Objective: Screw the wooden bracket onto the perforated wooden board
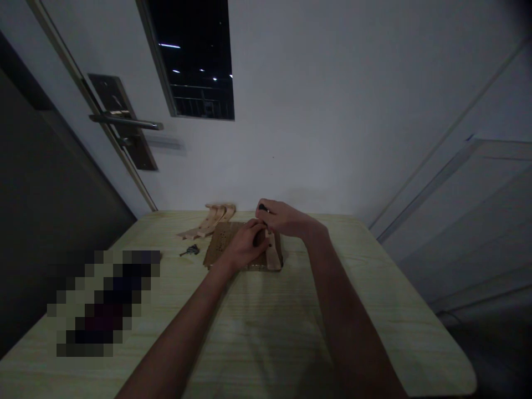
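My right hand (277, 216) is closed round the black handle of what looks like a screwdriver (262, 208), held over the far end of a pale wooden piece (272, 258). Most of the tool is hidden by my fingers. That wooden piece, which has dark holes, lies on a brown cardboard pad (220, 246). My left hand (247, 244) grips the piece from its left side, thumb and fingers curled against it. Left of the pad is a small heap of dark screws (190, 250). Several more curved wooden pieces (216, 219) lie behind it, partly overlapping.
The light wood-grain table (332, 321) stands against a white door (332, 111) with a metal handle (128, 122) and a dark window (199, 66). A blurred-out patch (108, 305) covers something at the table's left. The rounded front right corner ends the tabletop.
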`<action>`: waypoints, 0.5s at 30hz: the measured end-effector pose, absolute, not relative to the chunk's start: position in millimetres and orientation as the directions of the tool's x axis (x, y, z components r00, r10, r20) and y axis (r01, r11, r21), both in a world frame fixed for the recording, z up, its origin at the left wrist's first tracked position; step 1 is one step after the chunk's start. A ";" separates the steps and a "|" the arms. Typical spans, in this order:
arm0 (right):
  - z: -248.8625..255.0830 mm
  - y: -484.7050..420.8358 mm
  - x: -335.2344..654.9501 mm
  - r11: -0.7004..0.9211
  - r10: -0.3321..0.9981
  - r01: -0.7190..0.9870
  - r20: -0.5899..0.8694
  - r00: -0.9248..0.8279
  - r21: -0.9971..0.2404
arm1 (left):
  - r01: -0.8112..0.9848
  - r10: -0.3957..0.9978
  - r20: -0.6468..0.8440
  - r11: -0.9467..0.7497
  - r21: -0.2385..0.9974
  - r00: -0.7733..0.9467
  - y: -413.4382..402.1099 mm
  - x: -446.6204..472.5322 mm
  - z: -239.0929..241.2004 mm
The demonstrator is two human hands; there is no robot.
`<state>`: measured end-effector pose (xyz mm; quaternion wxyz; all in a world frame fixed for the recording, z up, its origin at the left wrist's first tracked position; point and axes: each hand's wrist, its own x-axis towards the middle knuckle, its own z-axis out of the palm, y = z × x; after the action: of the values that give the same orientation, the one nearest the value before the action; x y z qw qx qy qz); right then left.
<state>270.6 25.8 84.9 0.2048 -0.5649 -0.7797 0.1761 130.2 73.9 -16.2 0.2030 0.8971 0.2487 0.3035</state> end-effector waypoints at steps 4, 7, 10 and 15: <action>87.5 27.9 270.5 0.243 0.970 0.835 0.137 -0.201 -0.494 | 0.322 0.562 0.458 -0.803 0.501 0.689 75.7 129.9 -18.9; 88.8 30.3 272.6 0.273 0.958 0.860 0.207 -0.200 -0.432 | 0.323 0.565 0.457 -0.801 0.504 0.688 75.7 129.9 -19.3; 89.0 31.6 278.2 0.275 0.951 0.866 0.254 -0.179 -0.417 | 0.309 0.566 0.450 -0.794 0.524 0.690 75.3 130.1 -18.8; 88.2 31.0 289.2 0.168 0.967 0.863 0.249 -0.050 -0.477 | 0.297 0.563 0.448 -0.791 0.535 0.694 77.1 129.3 -21.2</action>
<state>289.2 31.0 88.2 0.2619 -0.6374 -0.7178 0.0996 129.3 77.1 -21.2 0.2161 0.8947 0.2404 0.3082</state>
